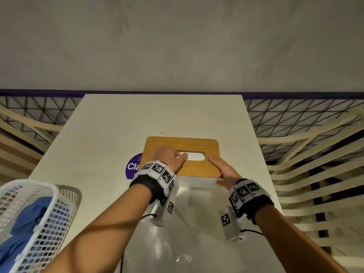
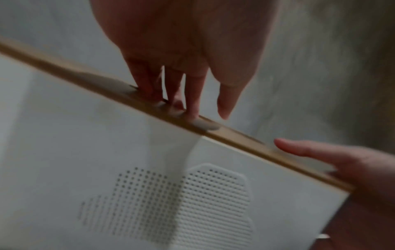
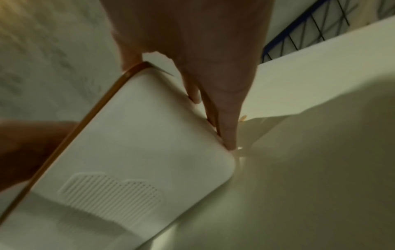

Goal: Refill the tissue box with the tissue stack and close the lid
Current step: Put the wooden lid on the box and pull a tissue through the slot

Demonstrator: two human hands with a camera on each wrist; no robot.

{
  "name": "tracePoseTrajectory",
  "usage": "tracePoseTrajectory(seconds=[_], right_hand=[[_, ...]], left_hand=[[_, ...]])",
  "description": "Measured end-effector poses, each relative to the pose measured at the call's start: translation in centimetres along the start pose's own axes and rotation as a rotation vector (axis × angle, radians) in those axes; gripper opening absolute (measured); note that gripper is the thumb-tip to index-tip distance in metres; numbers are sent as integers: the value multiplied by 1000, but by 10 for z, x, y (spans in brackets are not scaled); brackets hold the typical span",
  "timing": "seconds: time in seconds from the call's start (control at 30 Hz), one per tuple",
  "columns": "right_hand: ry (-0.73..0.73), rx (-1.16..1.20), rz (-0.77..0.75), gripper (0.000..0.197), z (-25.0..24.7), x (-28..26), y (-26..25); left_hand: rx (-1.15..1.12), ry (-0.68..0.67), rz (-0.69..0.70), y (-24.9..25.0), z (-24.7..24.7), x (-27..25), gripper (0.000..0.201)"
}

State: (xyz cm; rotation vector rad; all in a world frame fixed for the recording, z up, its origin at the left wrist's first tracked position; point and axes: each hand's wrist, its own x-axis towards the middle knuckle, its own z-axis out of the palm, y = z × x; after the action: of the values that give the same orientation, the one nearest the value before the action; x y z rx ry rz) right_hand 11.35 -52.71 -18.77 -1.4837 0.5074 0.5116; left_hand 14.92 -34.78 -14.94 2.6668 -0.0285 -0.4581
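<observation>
Pressing stiff wooden lid [image 1: 181,143] onto light plastic box [image 1: 195,182], left hand [image 1: 170,156] flat on top, right hand [image 1: 223,170] fingers straight against its end, gripping nothing.

White mesh basket [image 1: 39,209], plastic wrap [image 1: 169,243]

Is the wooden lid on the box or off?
On: the wooden lid lies flat over the white box, both hands resting on it.
</observation>
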Motion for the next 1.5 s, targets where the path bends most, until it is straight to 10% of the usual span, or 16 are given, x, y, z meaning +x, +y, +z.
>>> tracePoseTrajectory(seconds=[0.37,1.5], right_hand=[[-35,21,-6,33,-5,1,1],[-33,108,-98,41,1,-10,1]], left_hand=[[217,-70,-338,17,3,16,46],[90,44,-339,12,9,14,35]])
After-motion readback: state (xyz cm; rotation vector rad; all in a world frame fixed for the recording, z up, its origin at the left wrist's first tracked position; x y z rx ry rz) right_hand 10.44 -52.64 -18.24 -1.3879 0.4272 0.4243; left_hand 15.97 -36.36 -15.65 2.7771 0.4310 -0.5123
